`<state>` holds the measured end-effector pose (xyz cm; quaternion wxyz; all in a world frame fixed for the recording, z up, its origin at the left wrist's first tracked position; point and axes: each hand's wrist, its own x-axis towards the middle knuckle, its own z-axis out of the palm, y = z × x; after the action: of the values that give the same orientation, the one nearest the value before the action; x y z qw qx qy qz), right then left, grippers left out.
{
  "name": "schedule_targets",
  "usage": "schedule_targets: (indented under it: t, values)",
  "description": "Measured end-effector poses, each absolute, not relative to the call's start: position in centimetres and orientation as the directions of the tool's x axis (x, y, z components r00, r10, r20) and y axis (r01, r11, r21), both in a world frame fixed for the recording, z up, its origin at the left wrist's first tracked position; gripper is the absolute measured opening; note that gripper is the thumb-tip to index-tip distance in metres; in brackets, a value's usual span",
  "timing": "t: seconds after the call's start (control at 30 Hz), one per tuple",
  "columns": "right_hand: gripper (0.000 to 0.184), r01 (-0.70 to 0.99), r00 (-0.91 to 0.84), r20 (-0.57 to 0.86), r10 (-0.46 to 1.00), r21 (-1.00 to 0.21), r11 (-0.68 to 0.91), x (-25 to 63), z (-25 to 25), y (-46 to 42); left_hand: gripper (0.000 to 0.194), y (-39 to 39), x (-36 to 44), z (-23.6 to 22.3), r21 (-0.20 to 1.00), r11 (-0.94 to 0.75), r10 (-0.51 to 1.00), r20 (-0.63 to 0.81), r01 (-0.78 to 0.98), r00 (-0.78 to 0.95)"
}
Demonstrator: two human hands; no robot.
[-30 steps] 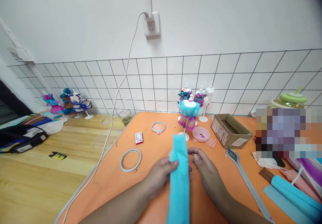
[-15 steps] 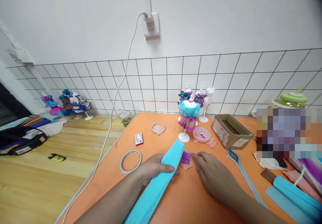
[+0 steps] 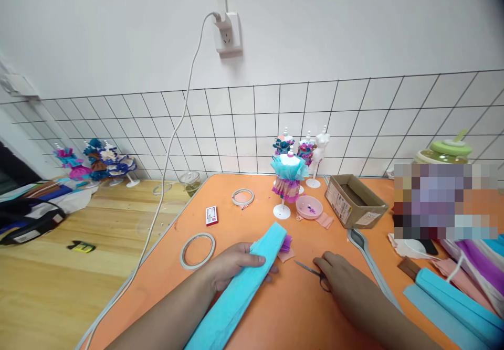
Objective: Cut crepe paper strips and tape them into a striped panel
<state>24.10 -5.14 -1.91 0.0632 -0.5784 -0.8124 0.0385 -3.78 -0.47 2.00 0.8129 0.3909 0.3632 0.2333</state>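
Observation:
A long folded strip of turquoise crepe paper (image 3: pixel 246 289) slants up across the orange table. My left hand (image 3: pixel 240 266) is closed around it near its far end, thumb on top and fingers beneath. My right hand (image 3: pixel 342 282) is closed on the handles of a small pair of scissors (image 3: pixel 308 268), whose thin blades point left towards the strip. One finger loop shows below the fingers; the rest of the handle is hidden. Purple crepe paper (image 3: pixel 286 243) and a peach scrap (image 3: pixel 286 255) lie just past the strip's far end.
A mini dress form (image 3: pixel 290 179) in a turquoise and purple paper dress stands behind, with other forms near it. Around are a pink dish (image 3: pixel 309 207), a cardboard box (image 3: pixel 356 203), tape rolls (image 3: pixel 198 250), a small red-and-white box (image 3: pixel 211 215), and turquoise paper rolls (image 3: pixel 457 300) at right.
My right hand has shifted slightly right and down, and the scissors now show at its fingertips. My left hand still holds the turquoise strip. The view has shifted a little to the right.

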Motion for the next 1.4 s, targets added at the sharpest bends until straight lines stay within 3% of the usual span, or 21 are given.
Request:
schedule_targets:
  t: [0.17,0.3,0.5,0.6,0.73,0.9,1.1,1.23,1.3,1.4]
  values:
    - [0.035,0.969,-0.246,-0.146,0.958,-0.019,0.246,23.6,-0.9,-5.5,0.041,-0.6,-3.8,2.2,0.759,0.650,0.585,-0.456,-0.051,0.670]
    - [0.034,0.979,-0.202,-0.224,0.953,-0.032,0.200,23.7,-0.4,-5.7,0.040,-0.5,-3.8,2.2,0.726,0.686,0.557,-0.490,-0.039,0.671]
    - [0.037,0.981,-0.191,-0.176,0.966,-0.058,0.183,23.8,-0.2,-6.1,0.035,-0.8,-3.5,2.5,0.804,0.594,0.648,-0.465,-0.019,0.603]
    - [0.039,0.979,-0.203,-0.213,0.956,-0.009,0.206,23.7,-0.3,-6.4,0.033,-0.9,-3.3,2.5,0.842,0.540,0.686,-0.435,-0.007,0.583]
    - [0.037,0.970,-0.243,-0.176,0.954,-0.022,0.243,23.6,-1.0,-6.4,0.043,-0.7,-3.3,2.7,0.851,0.524,0.711,-0.442,0.007,0.547]
    - [0.019,0.961,-0.228,-0.142,0.963,-0.189,0.200,23.9,-0.6,-5.4,0.054,-0.6,-3.4,3.0,0.838,0.546,0.719,-0.458,-0.018,0.522]
    - [0.017,0.726,-0.327,-0.079,0.942,-0.659,0.197,23.9,-0.3,-4.2,0.046,-0.9,-3.3,2.9,0.874,0.485,0.706,-0.371,-0.031,0.603]
    - [0.033,0.383,-0.378,-0.337,0.862,-0.905,-0.186,23.7,-1.2,-4.2,0.050,-1.2,-3.0,2.7,0.914,0.405,0.696,-0.318,0.013,0.644]
    - [0.033,0.202,-0.453,-0.411,0.791,-0.912,-0.358,23.9,-1.3,-4.3,0.049,-1.4,-2.9,2.8,0.919,0.395,0.688,-0.307,0.017,0.658]
    - [0.031,0.097,-0.467,-0.384,0.796,-0.917,-0.386,24.6,-0.8,-4.2,0.044,-1.9,-2.6,3.1,0.923,0.381,0.674,-0.314,0.050,0.669]
